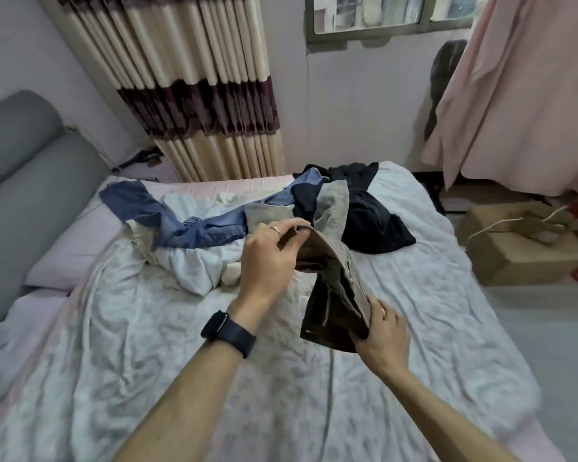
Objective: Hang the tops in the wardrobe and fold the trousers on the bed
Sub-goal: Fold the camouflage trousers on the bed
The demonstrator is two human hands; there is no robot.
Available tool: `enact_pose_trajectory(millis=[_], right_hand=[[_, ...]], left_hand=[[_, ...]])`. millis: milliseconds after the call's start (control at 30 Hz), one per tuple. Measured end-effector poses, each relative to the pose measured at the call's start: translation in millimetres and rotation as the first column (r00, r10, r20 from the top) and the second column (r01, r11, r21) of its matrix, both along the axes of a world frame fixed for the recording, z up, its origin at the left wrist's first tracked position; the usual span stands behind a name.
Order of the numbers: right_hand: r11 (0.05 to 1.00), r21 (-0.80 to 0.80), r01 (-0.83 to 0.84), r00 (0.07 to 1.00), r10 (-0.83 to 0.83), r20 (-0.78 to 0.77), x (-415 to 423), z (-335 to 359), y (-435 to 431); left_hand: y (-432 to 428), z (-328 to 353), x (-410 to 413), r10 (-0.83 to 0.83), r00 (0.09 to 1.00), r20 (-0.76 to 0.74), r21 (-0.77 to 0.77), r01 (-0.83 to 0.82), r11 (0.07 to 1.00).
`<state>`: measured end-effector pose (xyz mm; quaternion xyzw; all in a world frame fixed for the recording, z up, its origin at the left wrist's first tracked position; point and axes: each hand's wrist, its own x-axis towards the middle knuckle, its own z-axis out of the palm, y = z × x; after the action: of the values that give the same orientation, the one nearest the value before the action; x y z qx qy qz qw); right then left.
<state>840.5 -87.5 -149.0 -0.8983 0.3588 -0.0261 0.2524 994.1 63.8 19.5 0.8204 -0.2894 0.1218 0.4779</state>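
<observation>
Both hands grasp the trousers [334, 295]. The left hand [269, 258] pinches the far end of what looks like the waistband, and the right hand [382, 331] grips the near end. They hang just above the bed [431, 295], and the legs seem to trail back into the pile [371, 221] beside the jeans [187, 225]. The step appears to be straightening them for folding. To do it well, pull the band taut, lift the legs free of the pile, lay them flat on the near sheet with seams matched, then fold leg over leg.
</observation>
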Motion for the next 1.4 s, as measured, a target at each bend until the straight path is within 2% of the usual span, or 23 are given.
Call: enact_pose_trajectory(millis=[133,233,367,467,533,600,667,733,800,933,1067,1167,1300,1400], right_hand=[[0.972,0.185,0.143,0.989,-0.147,0.007,-49,10,-29],[0.875,0.431,0.221,0.956,-0.282,0.083,-69,34,-47],[0.771,0.618,0.155,0.823,-0.446,0.35,-85,96,-77],[0.709,0.705,0.024,0.69,-0.522,0.502,-85,160,-99],[0.723,0.678,-0.136,0.654,-0.448,0.609,-92,213,-106],[0.823,0.524,-0.221,0.643,-0.281,0.712,-94,258,-111],[0.945,0.268,-0.188,0.644,-0.088,0.76,-103,297,-110],[0.986,0.118,-0.117,0.583,-0.028,0.812,-111,329,-109],[0.998,0.049,-0.051,0.511,-0.016,0.859,-124,357,-110],[0.997,-0.053,0.055,0.495,0.019,0.869,-157,406,-107],[0.968,-0.155,0.199,0.448,0.05,0.893,-189,454,-95],[0.961,-0.18,0.211,0.392,0.085,0.916,-207,494,-86],[0.95,-0.214,0.229,0.41,0.105,0.906,-224,533,-75],[0.961,-0.229,0.156,0.41,0.148,0.9,-237,548,-69]], left_hand=[[6,22,-4,-0.012,0.998,0.064,0.017,0.011,1.0],[11,31,-9,-0.001,0.995,0.096,0.033,-0.003,0.999],[28,48,-17,0.041,0.991,0.126,0.041,-0.046,0.998],[43,65,-19,0.12,0.988,0.096,-0.002,-0.121,0.993],[50,88,-27,0.159,0.981,0.11,-0.022,-0.157,0.987],[54,117,-30,0.208,0.965,0.158,-0.047,-0.203,0.978],[55,150,-42,0.265,0.937,0.229,-0.083,-0.252,0.964],[56,183,-57,0.323,0.89,0.323,-0.079,-0.315,0.946],[56,214,-77,0.361,0.836,0.413,-0.059,-0.371,0.927],[62,270,-122,0.412,0.757,0.507,-0.041,-0.457,0.889],[73,323,-157,0.479,0.694,0.538,-0.136,-0.489,0.862],[77,361,-181,0.535,0.654,0.534,-0.224,-0.501,0.836],[76,393,-208,0.574,0.655,0.491,-0.276,-0.508,0.816],[85,401,-226,0.573,0.67,0.472,-0.294,-0.493,0.819]])
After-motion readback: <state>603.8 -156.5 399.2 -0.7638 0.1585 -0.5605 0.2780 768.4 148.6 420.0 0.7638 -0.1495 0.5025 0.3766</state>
